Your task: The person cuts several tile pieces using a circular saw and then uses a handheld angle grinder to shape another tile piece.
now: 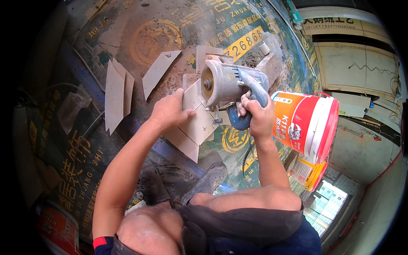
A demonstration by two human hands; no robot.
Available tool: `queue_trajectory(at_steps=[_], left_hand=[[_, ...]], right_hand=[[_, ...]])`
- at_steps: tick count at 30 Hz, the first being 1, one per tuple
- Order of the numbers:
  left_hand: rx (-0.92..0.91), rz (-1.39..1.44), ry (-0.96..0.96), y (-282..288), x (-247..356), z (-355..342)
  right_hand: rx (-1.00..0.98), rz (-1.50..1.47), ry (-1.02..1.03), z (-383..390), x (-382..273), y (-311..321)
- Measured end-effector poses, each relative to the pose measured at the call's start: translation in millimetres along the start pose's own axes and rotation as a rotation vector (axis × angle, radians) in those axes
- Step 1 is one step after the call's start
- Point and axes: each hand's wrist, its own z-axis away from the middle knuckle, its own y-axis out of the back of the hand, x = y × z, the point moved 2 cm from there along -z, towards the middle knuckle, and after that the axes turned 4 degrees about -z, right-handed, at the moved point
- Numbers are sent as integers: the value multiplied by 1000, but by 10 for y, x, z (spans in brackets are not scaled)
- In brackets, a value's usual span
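My right hand (pixel 258 114) is closed round the blue handle of a dusty handheld tile cutter (pixel 231 87). Its round blade and grey guard face left, above a pale tile (pixel 193 123) with dark lines across it. My left hand (pixel 170 109) grips the tile's left edge, thumb on top and the other fingers partly out of sight. Whether the blade touches the tile I cannot tell. Left of that hand lie a loose angled tile piece (pixel 159 73) and a few overlapping cut pieces (pixel 117 95).
Printed green floor covering (pixel 91 174), strewn with dust and debris, spreads around me. A red, orange and white bucket (pixel 304 123) stands close to my right wrist, with a yellow bucket (pixel 308 170) nearby. A dark cable (pixel 245 163) hangs below the cutter. My shoes (pixel 208 180) are near the tile.
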Motion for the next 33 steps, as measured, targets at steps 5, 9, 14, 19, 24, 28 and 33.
queue_trajectory(at_steps=[5, 9, 14, 19, 24, 28, 33], left_hand=[[-3, 3, -4, -5, -5, -9], [-1, 7, -4, -13, -13, -16], [-1, 15, -3, -18, -18, -19], [9, -10, -11, -6, -1, -6], [13, -11, -8, -14, -11, -10], [17, -5, -12, -18, -5, -9], [16, 2, -8, 10, 0, 8]], right_hand=[[0, 12, -9, -2, -7, -4], [-3, 15, -13, -2, -15, -8], [-3, -3, -16, -10, -2, -2], [-30, -22, -35, -32, 10, 20], [-28, 44, -10, -34, 8, 21], [-23, 43, -11, -31, -15, 0], [-24, 28, -29, -41, 3, 10]])
